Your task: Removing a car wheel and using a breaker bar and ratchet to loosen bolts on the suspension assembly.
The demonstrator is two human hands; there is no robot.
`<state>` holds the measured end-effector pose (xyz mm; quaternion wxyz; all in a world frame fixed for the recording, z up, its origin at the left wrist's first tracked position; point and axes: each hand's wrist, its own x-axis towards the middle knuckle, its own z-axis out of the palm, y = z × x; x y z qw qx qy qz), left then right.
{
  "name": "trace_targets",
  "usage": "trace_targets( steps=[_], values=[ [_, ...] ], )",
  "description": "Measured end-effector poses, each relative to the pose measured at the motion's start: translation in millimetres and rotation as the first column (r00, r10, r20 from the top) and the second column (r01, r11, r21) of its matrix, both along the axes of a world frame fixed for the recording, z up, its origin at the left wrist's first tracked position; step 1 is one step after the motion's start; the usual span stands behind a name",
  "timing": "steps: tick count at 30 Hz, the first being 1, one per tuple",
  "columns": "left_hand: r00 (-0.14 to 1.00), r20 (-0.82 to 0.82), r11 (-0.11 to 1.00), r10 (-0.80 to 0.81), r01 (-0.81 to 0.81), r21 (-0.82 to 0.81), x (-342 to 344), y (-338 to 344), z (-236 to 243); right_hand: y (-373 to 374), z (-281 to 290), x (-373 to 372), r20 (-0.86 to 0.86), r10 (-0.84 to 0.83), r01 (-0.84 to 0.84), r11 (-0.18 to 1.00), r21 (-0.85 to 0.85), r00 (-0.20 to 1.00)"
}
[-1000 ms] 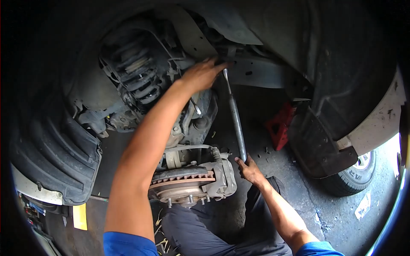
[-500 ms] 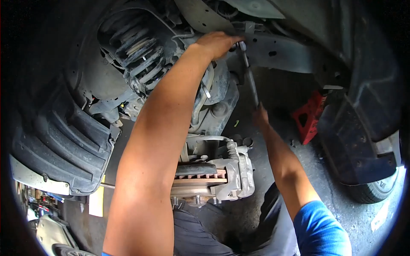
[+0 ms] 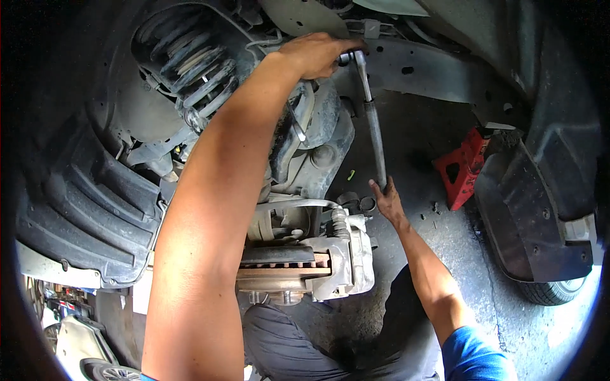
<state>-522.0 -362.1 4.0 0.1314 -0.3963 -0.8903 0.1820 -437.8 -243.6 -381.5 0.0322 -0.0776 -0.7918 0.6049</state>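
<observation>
Ratchet wrench (image 3: 375, 130): long-handled, runs steeply from the underside of the car frame (image 3: 438, 73) down toward the brake assembly. Left hand (image 3: 318, 54) closed over the wrench head, pressed against the frame at top centre. Right hand (image 3: 387, 200) wrapped around the lower end of the handle, fingers clamped on it. Coil spring (image 3: 187, 57) upper left inside the wheel well. Brake disc and caliper (image 3: 305, 267) sit below the left forearm. Red jack stand (image 3: 464, 166) on the concrete floor (image 3: 445, 254), right of the handle, well apart.
</observation>
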Motion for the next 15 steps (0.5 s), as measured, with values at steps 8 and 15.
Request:
trace_targets(
  steps=[8, 15],
  values=[
    [0.942, 0.300, 0.877, -0.150, -0.013, 0.480, 115, -25, -3, 21, 1, -5, 0.025, 0.084, -0.080, 0.989, -0.124, 0.996],
    [0.968, 0.125, 0.793, -0.216, 0.099, 0.602, 113, -68, -63, 12, -17, -14, 0.047, 0.000, 0.009, 0.980, -0.199, 0.999]
  ],
)
